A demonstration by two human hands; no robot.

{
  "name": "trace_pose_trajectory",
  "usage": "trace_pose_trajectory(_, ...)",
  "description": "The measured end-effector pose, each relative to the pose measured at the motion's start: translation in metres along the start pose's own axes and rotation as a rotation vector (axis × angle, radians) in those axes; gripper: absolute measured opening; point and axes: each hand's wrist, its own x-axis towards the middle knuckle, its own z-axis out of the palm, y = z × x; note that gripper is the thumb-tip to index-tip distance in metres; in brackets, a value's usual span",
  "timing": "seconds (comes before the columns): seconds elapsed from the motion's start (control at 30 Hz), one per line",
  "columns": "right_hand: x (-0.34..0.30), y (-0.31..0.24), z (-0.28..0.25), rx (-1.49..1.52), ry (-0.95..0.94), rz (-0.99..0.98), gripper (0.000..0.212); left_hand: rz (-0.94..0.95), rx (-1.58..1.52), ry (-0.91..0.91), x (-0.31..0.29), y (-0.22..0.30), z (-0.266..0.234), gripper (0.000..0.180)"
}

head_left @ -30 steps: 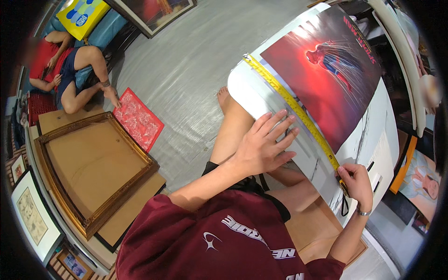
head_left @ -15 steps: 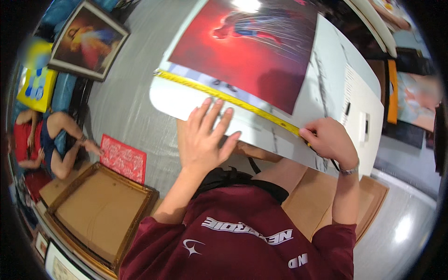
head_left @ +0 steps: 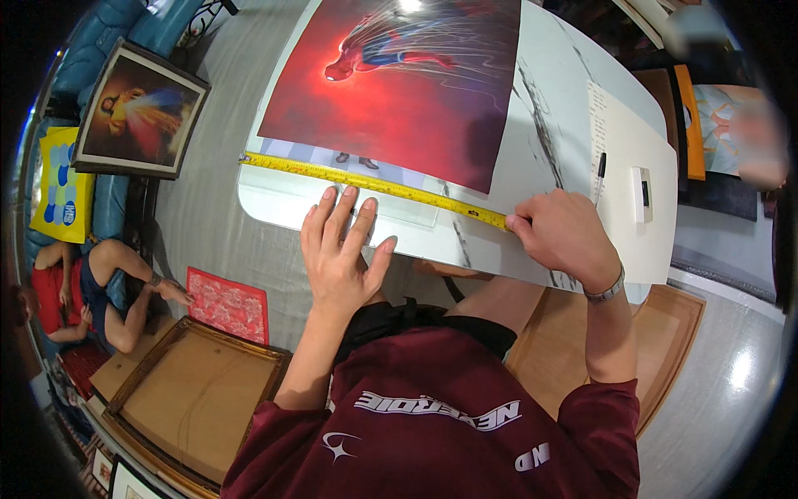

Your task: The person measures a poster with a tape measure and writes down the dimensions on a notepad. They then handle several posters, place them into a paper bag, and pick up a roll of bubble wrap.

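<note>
A yellow tape measure (head_left: 399, 191) is stretched across the white marbled tabletop (head_left: 278, 193), just below the near edge of a glossy red poster (head_left: 391, 125) with a costumed figure on it. My right hand (head_left: 569, 237) is closed round the tape's right end, thumb and fingers hiding the case. Spread fingers of my left hand (head_left: 339, 254) lie on the tabletop near its front edge, fingertips close under the tape and holding nothing. The tape's far left end reaches the table's left edge.
To the right lie a cream sheet (head_left: 636, 249), a black pen (head_left: 601, 165) and a small white block (head_left: 641, 196). On the floor at left stand a gilt frame (head_left: 270, 366), a red patterned panel (head_left: 226, 306) and a framed picture (head_left: 145, 108). A seated person (head_left: 73, 287) is beyond.
The whole view has shifted and turned slightly, and the table sits a little further left. Both hands and the tape keep about the same places on it.
</note>
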Motion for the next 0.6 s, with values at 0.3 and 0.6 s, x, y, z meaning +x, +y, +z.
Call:
trace_pose_trajectory(0.3,-0.005,0.001,0.021,0.824,0.321,-0.162,0.017,0.033,0.018,0.007,0.003,0.004,-0.001,0.048)
trace_pose_trajectory(0.6,-0.03,0.011,0.032,1.038,0.562,-0.177,0.037,0.06,0.006,0.009,0.004,0.014,-0.006,0.048)
